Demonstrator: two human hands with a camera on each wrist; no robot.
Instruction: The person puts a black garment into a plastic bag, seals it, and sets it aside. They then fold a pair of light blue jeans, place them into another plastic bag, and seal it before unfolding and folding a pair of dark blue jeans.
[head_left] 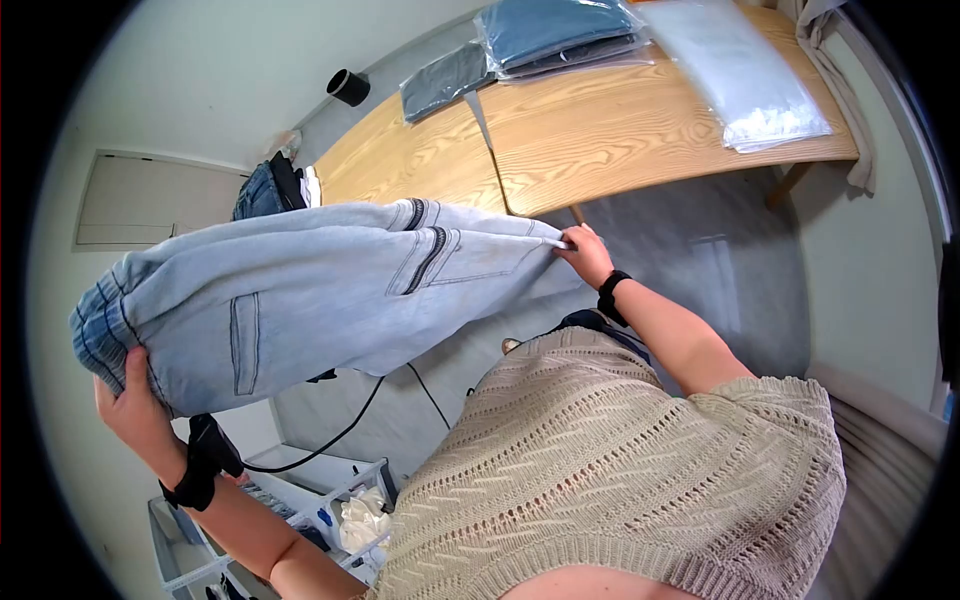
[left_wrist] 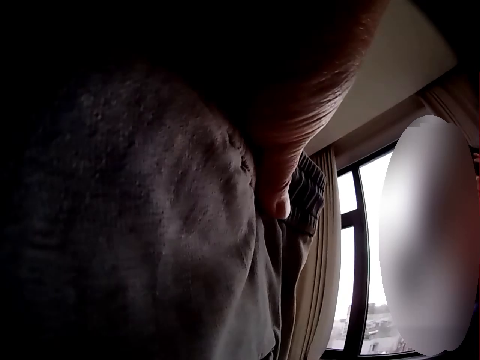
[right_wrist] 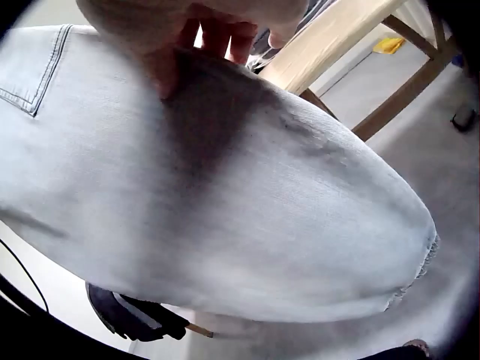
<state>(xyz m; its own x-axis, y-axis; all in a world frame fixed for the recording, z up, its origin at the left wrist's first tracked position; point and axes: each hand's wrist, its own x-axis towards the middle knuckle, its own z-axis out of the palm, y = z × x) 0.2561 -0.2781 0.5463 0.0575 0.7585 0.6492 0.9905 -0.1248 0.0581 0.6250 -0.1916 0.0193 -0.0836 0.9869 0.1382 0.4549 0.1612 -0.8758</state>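
Note:
A pair of light-blue jeans [head_left: 320, 300] is stretched sideways in the air between both hands. At its darker gathered waistband [head_left: 100, 315], my left hand [head_left: 135, 415] grips the denim with the thumb on top. My right hand [head_left: 588, 255] pinches the upper edge farther along the leg. The left wrist view is dark; there the left hand [left_wrist: 300, 120] overlaps the cloth [left_wrist: 165, 195] beside the ribbed waistband [left_wrist: 309, 196]. In the right wrist view, the fingers of the right hand [right_wrist: 195, 26] hold the leg [right_wrist: 225, 217], which ends in a frayed hem [right_wrist: 424, 266].
Beyond the jeans stands a wooden table [head_left: 590, 130] with bagged garments [head_left: 560, 35] and clear plastic bags [head_left: 740, 75] on it. Folded clothes [head_left: 265, 190] lie at its left end. A black bin [head_left: 348, 87] is farther back. Storage bins [head_left: 345, 510] and a black cable [head_left: 335, 440] are below.

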